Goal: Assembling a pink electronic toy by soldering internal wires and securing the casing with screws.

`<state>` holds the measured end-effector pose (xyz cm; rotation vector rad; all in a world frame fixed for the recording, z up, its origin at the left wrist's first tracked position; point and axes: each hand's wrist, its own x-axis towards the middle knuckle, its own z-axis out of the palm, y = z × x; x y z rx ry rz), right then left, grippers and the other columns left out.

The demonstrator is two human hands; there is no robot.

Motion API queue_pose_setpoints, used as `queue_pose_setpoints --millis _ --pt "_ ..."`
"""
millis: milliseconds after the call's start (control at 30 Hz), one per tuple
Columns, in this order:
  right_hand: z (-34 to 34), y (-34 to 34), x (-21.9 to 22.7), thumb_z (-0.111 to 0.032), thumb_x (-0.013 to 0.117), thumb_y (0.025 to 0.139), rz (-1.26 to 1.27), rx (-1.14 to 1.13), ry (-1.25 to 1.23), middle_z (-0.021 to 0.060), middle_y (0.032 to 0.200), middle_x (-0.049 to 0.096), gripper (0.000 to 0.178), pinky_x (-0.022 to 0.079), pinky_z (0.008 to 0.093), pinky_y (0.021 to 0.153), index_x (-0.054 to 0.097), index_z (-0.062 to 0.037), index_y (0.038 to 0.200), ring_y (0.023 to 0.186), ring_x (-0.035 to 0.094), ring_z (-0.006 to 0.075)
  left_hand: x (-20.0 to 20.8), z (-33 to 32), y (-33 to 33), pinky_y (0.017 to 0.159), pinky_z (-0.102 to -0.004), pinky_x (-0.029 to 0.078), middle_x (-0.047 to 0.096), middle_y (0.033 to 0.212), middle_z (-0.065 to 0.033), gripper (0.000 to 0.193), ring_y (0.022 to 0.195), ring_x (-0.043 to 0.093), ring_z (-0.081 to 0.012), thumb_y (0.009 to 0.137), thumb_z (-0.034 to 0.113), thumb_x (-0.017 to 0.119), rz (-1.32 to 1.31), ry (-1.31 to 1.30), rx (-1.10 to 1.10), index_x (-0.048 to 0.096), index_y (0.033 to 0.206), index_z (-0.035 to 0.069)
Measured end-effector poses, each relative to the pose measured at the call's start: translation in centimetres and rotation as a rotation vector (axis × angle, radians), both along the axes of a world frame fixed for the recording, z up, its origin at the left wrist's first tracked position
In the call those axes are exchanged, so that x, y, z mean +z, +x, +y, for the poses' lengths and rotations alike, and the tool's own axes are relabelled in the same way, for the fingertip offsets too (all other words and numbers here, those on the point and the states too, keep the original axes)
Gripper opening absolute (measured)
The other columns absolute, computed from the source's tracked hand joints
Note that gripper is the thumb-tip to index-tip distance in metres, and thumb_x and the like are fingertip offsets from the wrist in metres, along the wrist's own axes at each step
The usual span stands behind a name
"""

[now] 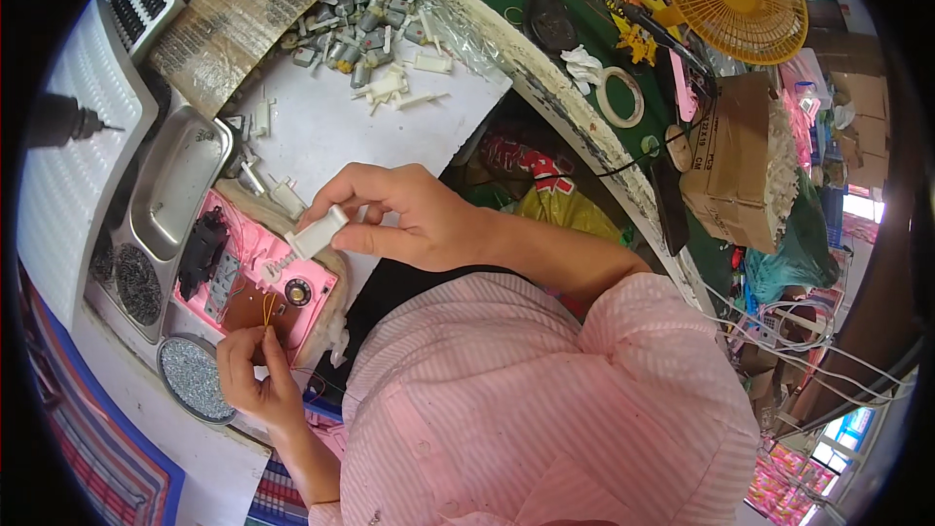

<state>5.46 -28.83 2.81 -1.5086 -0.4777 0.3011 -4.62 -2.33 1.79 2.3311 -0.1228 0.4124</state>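
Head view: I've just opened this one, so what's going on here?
A person at a cluttered bench is working over an open pink casing with wires and small parts inside. The right hand holds a white plastic part above the casing, while the left hand pinches a thin yellow wire at its near edge. Small motors lie piled farther up the bench, and a round dish of small metal pieces sits beside the left hand.

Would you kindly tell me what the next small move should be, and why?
I would probably ease the white plastic part down toward the open pink casing: the right hand holds it with one end overlapping the casing in this view, and the left hand pinches the yellow wires apart from it.
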Motion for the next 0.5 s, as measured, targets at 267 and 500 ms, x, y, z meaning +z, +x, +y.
queue_pose_setpoints --millis 267,500 --pt "-1.1 -0.3 -0.1 -0.011 0.072 0.091 0.006 0.011 0.036 0.0069 0.117 0.065 0.027 0.053 0.0245 0.071 0.066 -0.0042 0.117 0.100 0.062 0.0121 -0.2 -0.7 -0.1 0.053 -0.0241 0.036 0.061 0.087 -0.0083 0.008 0.062 0.049 -0.0122 0.089 -0.008 0.065 0.014 -0.057 0.025 0.063 0.094 -0.002" --pt "-1.5 0.5 -1.0 -0.009 0.077 0.085 -0.034 -0.081 -0.047 0.0052 0.109 0.062 0.027 0.048 0.0243 0.070 0.071 -0.0071 0.111 0.093 0.058 0.0135 -0.1 -0.4 -0.8 0.059 -0.0257 0.045 0.064 0.093 -0.0113 0.010 0.073 0.058 -0.0184 0.086 -0.006 0.069 -0.003 0.032 0.097 0.064 0.094 -0.001"
